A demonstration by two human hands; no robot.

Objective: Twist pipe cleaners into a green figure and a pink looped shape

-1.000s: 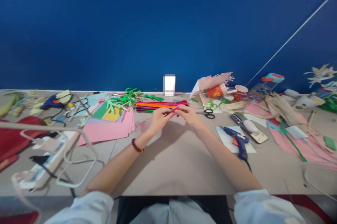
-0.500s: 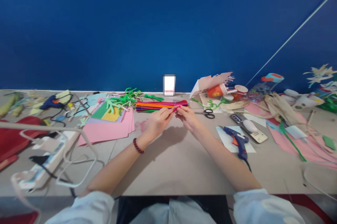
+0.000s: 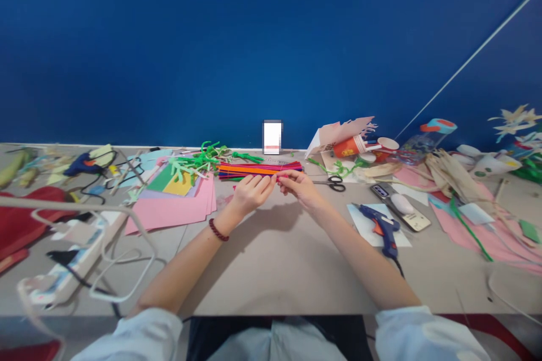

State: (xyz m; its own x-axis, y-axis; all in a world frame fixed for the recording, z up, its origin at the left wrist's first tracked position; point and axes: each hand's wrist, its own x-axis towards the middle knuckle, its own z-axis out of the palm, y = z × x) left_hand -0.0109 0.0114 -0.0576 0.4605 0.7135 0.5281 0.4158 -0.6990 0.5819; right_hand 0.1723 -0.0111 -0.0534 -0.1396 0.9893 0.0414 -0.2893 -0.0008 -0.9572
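My left hand [image 3: 253, 192] is closed in a pinch on a small bright pink pipe cleaner piece [image 3: 280, 178], mostly hidden by the fingers. My right hand [image 3: 298, 187] pinches the same piece from the other side, its fingertips close to the left ones. Just behind both hands lies a bundle of coloured pipe cleaners [image 3: 245, 169] in red, orange, purple and green. Black-handled scissors [image 3: 336, 183] rest on the table right of my right hand.
Pink paper sheets [image 3: 169, 214] and green pipe cleaner stems [image 3: 190, 166] lie left. To the right are a blue glue gun [image 3: 383, 225], a phone [image 3: 417, 220] with a white mouse [image 3: 401, 203] on it, and paper cups [image 3: 349, 146]. A power strip [image 3: 80, 259] with cables stands front left.
My left hand has shifted slightly left and its fingers have curled more. The right fingers have bent in, and less of the pink piece shows between the hands.
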